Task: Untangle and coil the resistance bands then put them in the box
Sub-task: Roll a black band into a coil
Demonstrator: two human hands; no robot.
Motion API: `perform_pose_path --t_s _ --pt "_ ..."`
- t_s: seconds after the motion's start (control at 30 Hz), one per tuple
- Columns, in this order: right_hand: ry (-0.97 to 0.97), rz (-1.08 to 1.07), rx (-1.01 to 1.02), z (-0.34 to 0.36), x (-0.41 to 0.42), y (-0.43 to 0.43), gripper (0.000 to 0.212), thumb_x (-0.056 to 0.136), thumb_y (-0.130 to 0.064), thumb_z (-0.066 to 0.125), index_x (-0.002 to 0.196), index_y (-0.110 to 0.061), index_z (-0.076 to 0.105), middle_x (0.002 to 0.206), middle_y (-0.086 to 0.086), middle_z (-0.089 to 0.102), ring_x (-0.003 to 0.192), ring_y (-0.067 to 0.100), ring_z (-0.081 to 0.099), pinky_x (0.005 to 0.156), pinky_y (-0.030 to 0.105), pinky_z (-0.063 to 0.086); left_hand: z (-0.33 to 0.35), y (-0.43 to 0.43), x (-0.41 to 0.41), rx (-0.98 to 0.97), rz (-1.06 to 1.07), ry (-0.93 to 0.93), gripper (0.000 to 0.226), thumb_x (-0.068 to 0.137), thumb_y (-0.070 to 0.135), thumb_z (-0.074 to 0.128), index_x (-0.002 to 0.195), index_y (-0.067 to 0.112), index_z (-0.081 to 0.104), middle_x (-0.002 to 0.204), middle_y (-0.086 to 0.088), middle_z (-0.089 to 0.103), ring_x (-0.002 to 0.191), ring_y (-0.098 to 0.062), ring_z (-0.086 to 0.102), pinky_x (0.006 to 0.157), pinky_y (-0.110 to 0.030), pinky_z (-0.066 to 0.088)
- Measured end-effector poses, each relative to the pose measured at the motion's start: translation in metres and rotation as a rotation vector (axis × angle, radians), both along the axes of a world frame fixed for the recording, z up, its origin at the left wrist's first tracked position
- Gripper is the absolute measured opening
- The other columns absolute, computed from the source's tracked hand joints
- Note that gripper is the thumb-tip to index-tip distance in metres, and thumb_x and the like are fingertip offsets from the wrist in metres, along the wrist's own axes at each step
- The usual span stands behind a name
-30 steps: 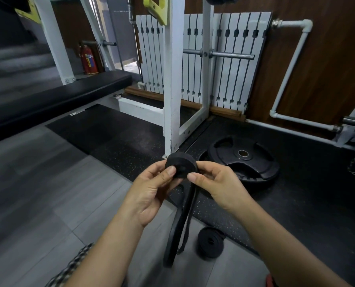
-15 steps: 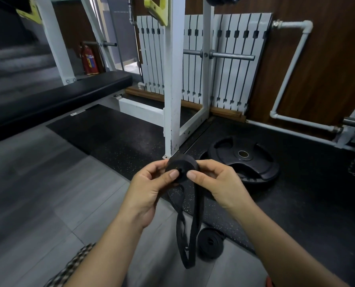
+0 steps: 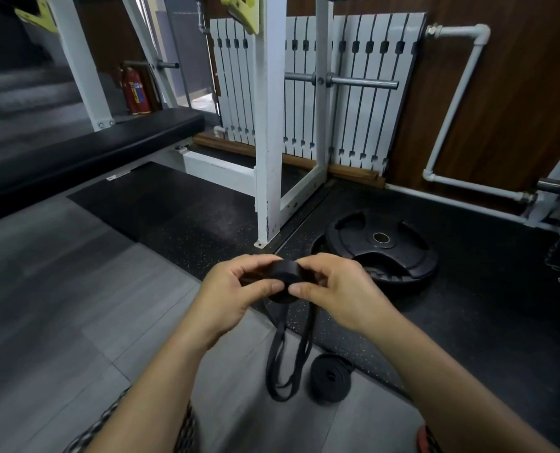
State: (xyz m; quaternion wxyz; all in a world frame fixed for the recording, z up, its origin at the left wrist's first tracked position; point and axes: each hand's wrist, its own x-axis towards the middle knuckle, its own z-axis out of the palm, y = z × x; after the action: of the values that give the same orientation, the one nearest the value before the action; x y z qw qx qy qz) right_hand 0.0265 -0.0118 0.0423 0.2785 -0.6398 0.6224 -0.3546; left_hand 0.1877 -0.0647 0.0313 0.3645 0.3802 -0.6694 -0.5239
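At frame centre, both hands pinch the roll [image 3: 283, 280]: left hand [image 3: 236, 291] steadying it, right hand [image 3: 332, 289] likely feeding the band so it stays tight. The tail [image 3: 288, 354] hangs free below. A coiled band [image 3: 330, 377] lies on the floor, lower centre. No box in sight.

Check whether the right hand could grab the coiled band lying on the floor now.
Probably not yet: the right hand pinches the half-rolled band with the left hand; nothing covers the floor coil.

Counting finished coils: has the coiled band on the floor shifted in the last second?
No. The coiled band still lies against the near edge of the black mat, just as before.
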Motion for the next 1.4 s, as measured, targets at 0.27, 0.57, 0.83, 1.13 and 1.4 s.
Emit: perform_pose_path --t_s 0.27,0.57,0.83,1.13,1.4 --pt "-0.478 -0.036 0.033 0.001 -0.005 -0.001 0.024 0.076 -0.007 0.072 0.091 -0.024 0.065 0.083 -0.008 0.069 0.076 0.005 0.066 0.069 0.011 0.051 0.010 0.010 -0.010 0.337 0.140 0.536 0.024 0.070 0.000 0.060 0.091 0.009 0.065 0.073 0.001 0.073 0.067 -0.008 0.068 0.058 -0.017 0.053" --pt "-0.758 -0.034 -0.069 -0.008 0.008 -0.002 0.021 0.079 -0.004 0.066 0.093 -0.020 0.067 0.083 -0.007 0.072 0.081 0.004 0.066 0.073 0.014 0.051 0.007 0.014 -0.020 0.641 0.087 0.772 0.013 0.074 0.004 0.056 0.085 0.001 0.062 0.076 -0.009 0.072 0.070 -0.016 0.071 0.059 -0.020 0.057" --pt "-0.486 -0.058 0.005 -0.006 -0.004 0.001 0.014 0.087 -0.011 0.061 0.097 -0.019 0.066 0.093 0.010 0.071 0.090 0.022 0.067 0.087 0.033 0.054 0.000 0.006 -0.016 0.438 0.055 0.488 0.022 0.074 0.007 0.062 0.096 0.010 0.064 0.095 -0.009 0.069 0.085 -0.019 0.068 0.070 -0.023 0.058" --pt "-0.041 0.011 0.065 0.003 -0.020 0.011 0.011 0.087 -0.017 0.062 0.091 -0.027 0.064 0.090 0.000 0.063 0.079 0.009 0.059 0.081 0.029 0.051 -0.004 0.002 -0.013 -0.066 0.007 -0.042 0.032 0.077 -0.001 0.068 0.087 0.030 0.069 0.070 0.014 0.069 0.063 0.002 0.059 0.061 -0.010 0.045" --pt "-0.620 -0.003 0.019 0.000 -0.027 0.014 0.023 0.078 -0.004 0.067 0.090 -0.023 0.067 0.081 -0.008 0.072 0.080 0.003 0.067 0.073 0.014 0.052 -0.004 0.016 -0.031 0.347 0.021 0.439 0.022 0.063 0.002 0.063 0.085 0.006 0.061 0.066 0.002 0.070 0.062 -0.010 0.067 0.056 -0.019 0.055"
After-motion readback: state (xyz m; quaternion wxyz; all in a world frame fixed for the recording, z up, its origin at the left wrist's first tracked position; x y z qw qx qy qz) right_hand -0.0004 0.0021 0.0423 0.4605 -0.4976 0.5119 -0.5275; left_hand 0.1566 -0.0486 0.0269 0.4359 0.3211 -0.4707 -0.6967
